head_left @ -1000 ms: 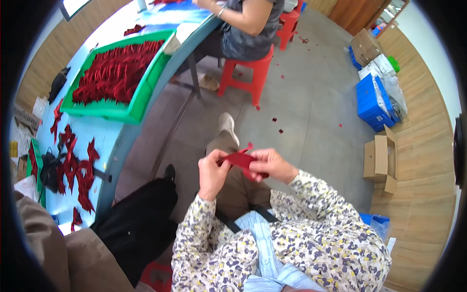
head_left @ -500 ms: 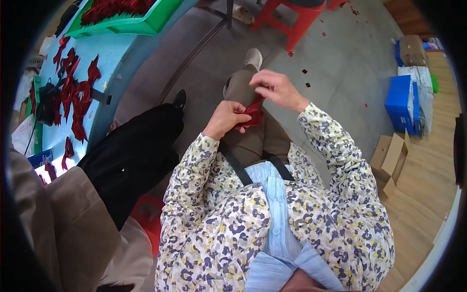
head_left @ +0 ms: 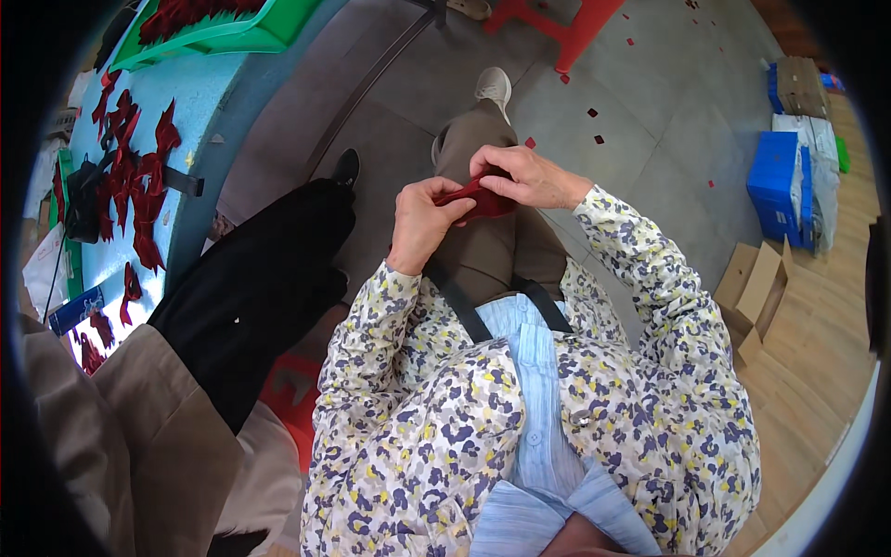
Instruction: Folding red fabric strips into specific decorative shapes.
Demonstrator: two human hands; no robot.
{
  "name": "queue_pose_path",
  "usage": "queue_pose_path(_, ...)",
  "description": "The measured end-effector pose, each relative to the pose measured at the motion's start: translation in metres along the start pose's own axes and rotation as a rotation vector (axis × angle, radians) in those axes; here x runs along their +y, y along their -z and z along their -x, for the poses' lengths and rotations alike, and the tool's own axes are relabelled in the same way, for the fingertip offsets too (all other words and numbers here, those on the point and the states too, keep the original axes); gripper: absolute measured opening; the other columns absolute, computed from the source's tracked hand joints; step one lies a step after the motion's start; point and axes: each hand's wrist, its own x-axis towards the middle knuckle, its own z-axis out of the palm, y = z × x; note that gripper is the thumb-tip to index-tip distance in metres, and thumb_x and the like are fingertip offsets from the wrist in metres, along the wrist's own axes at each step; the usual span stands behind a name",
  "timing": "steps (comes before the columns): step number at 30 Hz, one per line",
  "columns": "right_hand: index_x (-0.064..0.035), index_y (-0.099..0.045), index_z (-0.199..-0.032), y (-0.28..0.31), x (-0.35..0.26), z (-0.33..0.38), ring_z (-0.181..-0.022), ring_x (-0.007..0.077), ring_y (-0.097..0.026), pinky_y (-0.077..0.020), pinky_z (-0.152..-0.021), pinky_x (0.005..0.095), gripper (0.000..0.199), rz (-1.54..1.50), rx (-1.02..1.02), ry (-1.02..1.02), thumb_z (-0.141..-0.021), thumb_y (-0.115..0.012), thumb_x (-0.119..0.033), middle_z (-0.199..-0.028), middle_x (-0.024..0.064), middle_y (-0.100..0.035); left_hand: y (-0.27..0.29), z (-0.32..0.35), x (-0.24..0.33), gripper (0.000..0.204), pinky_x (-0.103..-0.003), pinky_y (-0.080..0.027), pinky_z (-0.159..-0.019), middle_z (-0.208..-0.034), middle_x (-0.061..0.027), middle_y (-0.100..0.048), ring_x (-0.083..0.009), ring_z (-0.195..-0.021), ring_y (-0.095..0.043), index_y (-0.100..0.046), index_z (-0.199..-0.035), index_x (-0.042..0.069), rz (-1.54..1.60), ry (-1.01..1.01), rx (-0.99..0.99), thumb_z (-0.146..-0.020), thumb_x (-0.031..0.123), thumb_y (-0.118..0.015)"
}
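A dark red ribbon [head_left: 489, 202] is stretched between my two hands, above my brown-trousered thighs. My left hand [head_left: 422, 219] pinches its left end between thumb and fingers. On the other side, my right hand [head_left: 527, 176] grips the ribbon with thumb and forefinger, and its curled fingers hide part of the cloth. Both hands are close together, nearly level. Several dark red ribbon bows [head_left: 148, 204] lie on the light blue table [head_left: 209, 116] to my left, apart from my hands.
A green tray [head_left: 278, 28] of red bows stands at the table's far end. A co-worker's black-clad leg [head_left: 260, 288] is close on my left. A red stool [head_left: 585, 32] is ahead. Right are a blue crate [head_left: 778, 186] and an open cardboard box [head_left: 750, 292]. Red scraps dot the floor.
My right hand has come down and closed on the ribbon, beside my left hand. The ribbon has shifted slightly up and is now held at both ends. The view has shifted a little.
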Motion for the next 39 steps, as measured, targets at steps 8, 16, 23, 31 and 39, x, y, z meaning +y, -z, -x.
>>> queue_pose_path(8,-0.0021,-0.060,-0.098,-0.002,0.003,0.006,-0.078,0.0171,-0.061,-0.0468,-0.071,0.0301,0.013,-0.090,0.055,-0.039,-0.090,-0.060,-0.012,-0.085,0.0079,-0.063,-0.006,0.002,-0.001,0.015,-0.022,-0.050,-0.061,-0.082,-0.0070,-0.068,-0.0104,-0.069,-0.063,-0.067,-0.095,-0.007,0.223,-0.003,-0.001,-0.081,0.000,-0.069)
queue_pose_path(16,-0.0015,-0.061,-0.095,-0.012,0.020,0.017,-0.074,0.0139,-0.059,-0.0461,-0.068,0.0283,0.012,-0.131,0.108,-0.054,-0.091,-0.060,-0.013,-0.082,0.0065,-0.064,-0.011,0.000,-0.008,0.017,-0.022,-0.051,-0.062,-0.084,-0.0081,-0.068,-0.0109,-0.070,-0.063,-0.065,-0.098,-0.006,0.276,-0.005,0.017,-0.083,0.000,-0.068)
queue_pose_path(23,-0.0012,-0.061,-0.096,-0.016,0.028,0.027,-0.074,0.0145,-0.059,-0.0459,-0.067,0.0281,0.012,-0.154,0.089,-0.119,-0.092,-0.058,-0.012,-0.083,0.0060,-0.064,-0.016,-0.005,-0.019,0.014,-0.021,-0.052,-0.059,-0.081,-0.0088,-0.068,-0.0108,-0.067,-0.064,-0.066,-0.094,-0.007,0.226,0.015,0.019,-0.083,0.001,-0.069)
queue_pose_path(31,-0.0016,-0.062,-0.096,-0.013,0.034,0.036,-0.077,0.0154,-0.060,-0.0464,-0.068,0.0290,0.011,-0.114,0.238,-0.041,-0.090,-0.060,-0.010,-0.084,0.0071,-0.064,-0.032,-0.016,-0.016,0.015,-0.021,-0.052,-0.055,-0.079,-0.0097,-0.069,-0.0109,-0.062,-0.064,-0.067,-0.093,-0.009,0.201,0.023,0.005,-0.085,0.004,-0.070)
queue_pose_path(39,-0.0028,-0.062,-0.091,-0.013,0.037,0.054,-0.080,0.0218,-0.058,-0.0467,-0.070,0.0326,0.015,0.135,0.359,0.089,-0.081,-0.071,-0.010,-0.085,0.0066,-0.062,-0.045,-0.024,-0.023,0.015,-0.021,-0.052,-0.055,-0.081,-0.0097,-0.069,-0.0107,-0.062,-0.063,-0.067,-0.094,-0.008,0.197,0.038,-0.003,-0.087,0.005,-0.068)
